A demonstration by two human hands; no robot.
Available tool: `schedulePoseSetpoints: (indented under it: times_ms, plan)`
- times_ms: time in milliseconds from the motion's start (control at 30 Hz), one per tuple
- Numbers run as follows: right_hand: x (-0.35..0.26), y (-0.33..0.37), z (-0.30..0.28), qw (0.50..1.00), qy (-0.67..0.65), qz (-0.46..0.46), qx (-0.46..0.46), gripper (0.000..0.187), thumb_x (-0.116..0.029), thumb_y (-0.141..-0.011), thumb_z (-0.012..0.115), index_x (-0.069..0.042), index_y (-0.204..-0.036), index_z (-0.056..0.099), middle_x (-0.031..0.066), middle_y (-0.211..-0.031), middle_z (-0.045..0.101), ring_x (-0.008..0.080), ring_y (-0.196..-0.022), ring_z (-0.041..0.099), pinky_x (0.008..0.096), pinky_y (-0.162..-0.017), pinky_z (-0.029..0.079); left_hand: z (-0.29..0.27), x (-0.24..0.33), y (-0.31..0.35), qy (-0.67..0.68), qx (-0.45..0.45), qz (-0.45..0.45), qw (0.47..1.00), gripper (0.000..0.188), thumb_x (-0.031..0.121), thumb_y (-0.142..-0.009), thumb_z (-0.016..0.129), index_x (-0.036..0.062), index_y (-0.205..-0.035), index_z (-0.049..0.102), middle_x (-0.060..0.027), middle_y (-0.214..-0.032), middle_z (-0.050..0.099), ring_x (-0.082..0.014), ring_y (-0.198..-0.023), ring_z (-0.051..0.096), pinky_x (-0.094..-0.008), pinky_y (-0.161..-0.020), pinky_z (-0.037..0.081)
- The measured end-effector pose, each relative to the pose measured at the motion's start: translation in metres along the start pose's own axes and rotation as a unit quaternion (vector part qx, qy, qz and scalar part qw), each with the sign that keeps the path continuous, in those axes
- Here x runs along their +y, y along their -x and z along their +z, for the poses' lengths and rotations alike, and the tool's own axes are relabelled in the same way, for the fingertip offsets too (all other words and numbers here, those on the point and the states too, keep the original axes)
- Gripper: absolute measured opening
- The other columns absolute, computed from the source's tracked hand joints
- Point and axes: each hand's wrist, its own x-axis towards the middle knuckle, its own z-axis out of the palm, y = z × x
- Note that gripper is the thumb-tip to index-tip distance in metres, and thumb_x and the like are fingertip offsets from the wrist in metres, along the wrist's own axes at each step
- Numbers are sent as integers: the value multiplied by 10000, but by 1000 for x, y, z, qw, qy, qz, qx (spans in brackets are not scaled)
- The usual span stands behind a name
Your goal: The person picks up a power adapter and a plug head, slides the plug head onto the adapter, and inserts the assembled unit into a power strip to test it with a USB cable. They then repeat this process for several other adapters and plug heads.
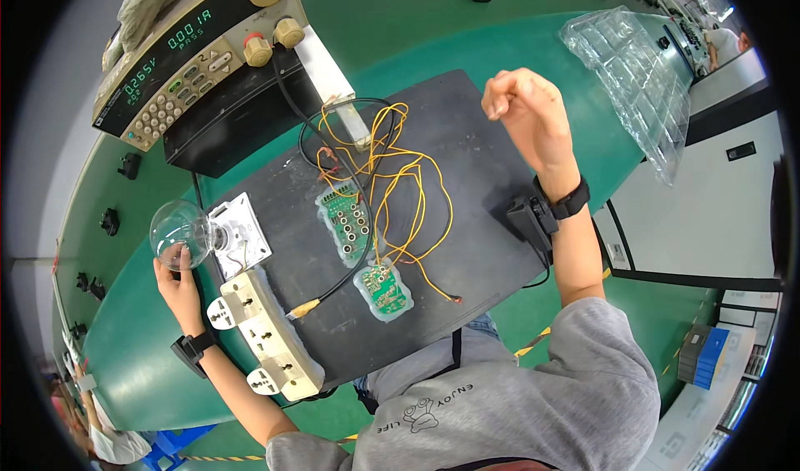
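At the left of the board, my left hand (177,288) is closed around the lower side of a clear glass bulb (171,221), its fingertips showing through the glass. The bulb's neck meets a socket on a white square plate (246,225). My right hand (535,117) is raised over the board's right edge, fingers loosely bent, with nothing visible in them. Two green circuit boards with translucent edging lie mid-board: a larger one (348,225) and a smaller one (384,289). Yellow wires (417,171) loop from them in a tangle.
A white power strip (268,335) holding plugs runs along the near left of the black board (433,279). At the far left stands a bench power supply (192,63) with lit digits. Clear plastic trays (637,88) lie far right. A black cable (354,267) crosses the board.
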Motion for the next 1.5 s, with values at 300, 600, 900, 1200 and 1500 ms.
schedulePoseSetpoints:
  times_ms: [300, 600, 900, 1200, 1500]
  plan:
    - [-4, 10, 29, 898, 428, -103, 11, 95, -54, -839, 617, 24, -830, 669, 62, -695, 640, 111, -635, 581, 244, -561, 440, 1, -9, -1, 5, 13, 74, 997, 185, 125, -896, 600, -7, -1023, 623, -59, -1013, 618, -125, -891, 573, -250, -797, 437]
    - [5, 9, 27, 795, 561, -226, -49, 55, -51, -764, 684, -16, -805, 672, 57, -651, 613, 172, -561, 538, 277, -533, 398, -2, 3, 0, -8, -13, 37, 999, 173, 100, -898, 587, -20, -1017, 623, -63, -991, 604, -129, -909, 546, -248, -826, 422]
    - [11, 13, 32, 687, 682, -234, -87, 98, -121, -757, 695, -53, -822, 665, 31, -643, 553, 184, -597, 531, 304, -562, 400, -1, -2, 0, 5, -13, 54, 998, 162, 94, -897, 587, -17, -1011, 617, -80, -1043, 622, -143, -930, 564, -269, -836, 438]
    - [23, 25, 37, 546, 815, -94, -168, 168, -146, -764, 629, -59, -907, 639, 23, -671, 557, 160, -677, 558, 282, -688, 396, 1, -11, -1, 24, 11, 67, 997, 195, 115, -896, 598, -1, -1052, 615, -71, -1043, 628, -117, -904, 566, -249, -794, 444]
    - [28, 31, 43, 523, 832, -88, -163, 181, -129, -778, 585, -51, -933, 635, 37, -720, 541, 167, -700, 554, 285, -693, 397, 3, -6, -1, 53, 17, 59, 997, 211, 127, -892, 609, 18, -1071, 631, -23, -997, 611, -75, -808, 537, -204, -694, 417]
